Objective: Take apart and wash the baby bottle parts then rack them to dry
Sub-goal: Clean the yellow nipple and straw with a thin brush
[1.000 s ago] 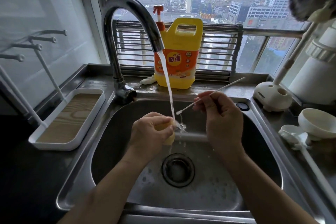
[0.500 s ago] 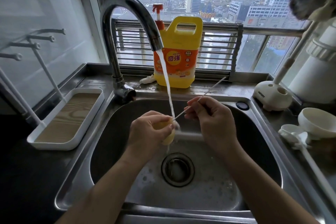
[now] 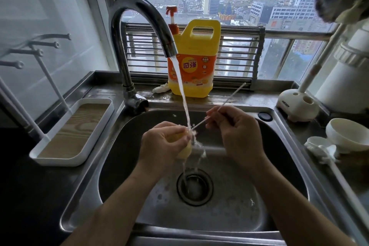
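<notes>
Two hands work over the stainless steel sink, under the water from the curved chrome tap. The left hand curls round a small pale-yellow soft bottle part, held above the drain. The right hand pinches a thin white stick-like brush, whose tip meets that part. The part looks light, flexible and slippery when wet, so I judge a gentle hold round its wider body is best. The brush probably bends easily.

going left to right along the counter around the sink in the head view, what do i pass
drying rack tray → tap base → yellow detergent jug → white brush stand → white cup-shaped part
</notes>
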